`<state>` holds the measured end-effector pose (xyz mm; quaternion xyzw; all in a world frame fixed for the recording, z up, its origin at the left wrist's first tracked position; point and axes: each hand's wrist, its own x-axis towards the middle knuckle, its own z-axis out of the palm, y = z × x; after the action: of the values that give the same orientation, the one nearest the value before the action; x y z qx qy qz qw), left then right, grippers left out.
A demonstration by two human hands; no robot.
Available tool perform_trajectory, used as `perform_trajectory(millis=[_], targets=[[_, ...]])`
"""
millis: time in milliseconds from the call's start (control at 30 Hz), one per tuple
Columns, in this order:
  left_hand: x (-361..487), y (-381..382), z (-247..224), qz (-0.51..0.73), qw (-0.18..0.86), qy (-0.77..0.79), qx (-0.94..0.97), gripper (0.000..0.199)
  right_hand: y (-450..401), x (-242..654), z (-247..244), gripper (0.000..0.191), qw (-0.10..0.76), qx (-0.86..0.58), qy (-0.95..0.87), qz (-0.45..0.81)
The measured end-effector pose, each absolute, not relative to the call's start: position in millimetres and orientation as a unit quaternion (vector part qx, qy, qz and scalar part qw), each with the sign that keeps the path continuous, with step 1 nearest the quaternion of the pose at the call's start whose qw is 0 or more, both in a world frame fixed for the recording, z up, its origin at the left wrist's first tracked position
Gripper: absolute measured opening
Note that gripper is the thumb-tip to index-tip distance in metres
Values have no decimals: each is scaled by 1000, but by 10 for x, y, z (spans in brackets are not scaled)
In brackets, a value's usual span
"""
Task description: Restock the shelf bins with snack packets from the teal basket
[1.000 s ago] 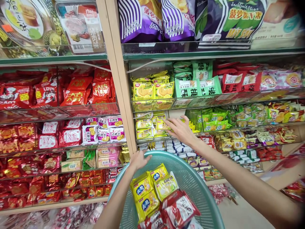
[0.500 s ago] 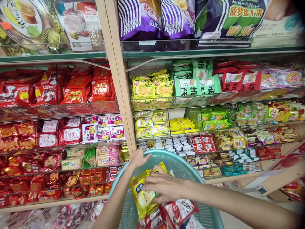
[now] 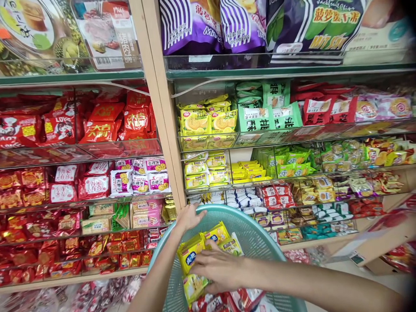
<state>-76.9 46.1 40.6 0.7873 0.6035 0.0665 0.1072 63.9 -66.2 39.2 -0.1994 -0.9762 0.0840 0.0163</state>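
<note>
A teal plastic basket (image 3: 256,225) sits low in front of me, against the shelves. My left hand (image 3: 190,218) grips its far left rim. Inside lie yellow snack packets (image 3: 191,256), a yellow-and-white packet (image 3: 233,245) and red snack packets (image 3: 245,299) nearer me. My right hand (image 3: 216,266) reaches in from the right and rests over the yellow packets, its fingers spread and slightly bent, the thumb low. Part of the packets is hidden under this palm, and no packet is lifted clear of the pile.
Shelves of small wrapped snacks stand on both sides of a wooden upright (image 3: 162,104). Yellow lemon biscuit packs (image 3: 208,121) sit behind a clear shelf lip above the basket. Cardboard boxes (image 3: 373,260) stand at lower right; clear plastic bags (image 3: 94,292) lie at lower left.
My right hand has shifted a little down and toward me, uncovering the yellow-and-white packet and more of the yellow ones. My left hand stays on the rim.
</note>
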Motion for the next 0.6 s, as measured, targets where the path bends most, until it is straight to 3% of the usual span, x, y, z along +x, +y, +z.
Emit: perform_trajectory(millis=[433, 533, 600], targets=[[-793, 502, 330, 82, 93, 591, 797, 45, -667, 644, 497, 32, 13, -208, -974, 94], [-805, 517, 299, 81, 90, 588, 800, 46, -546, 665, 681, 30, 107, -224, -959, 138], [-813, 527, 284, 78, 94, 584, 803, 45, -332, 704, 857, 26, 248, -286, -906, 189]])
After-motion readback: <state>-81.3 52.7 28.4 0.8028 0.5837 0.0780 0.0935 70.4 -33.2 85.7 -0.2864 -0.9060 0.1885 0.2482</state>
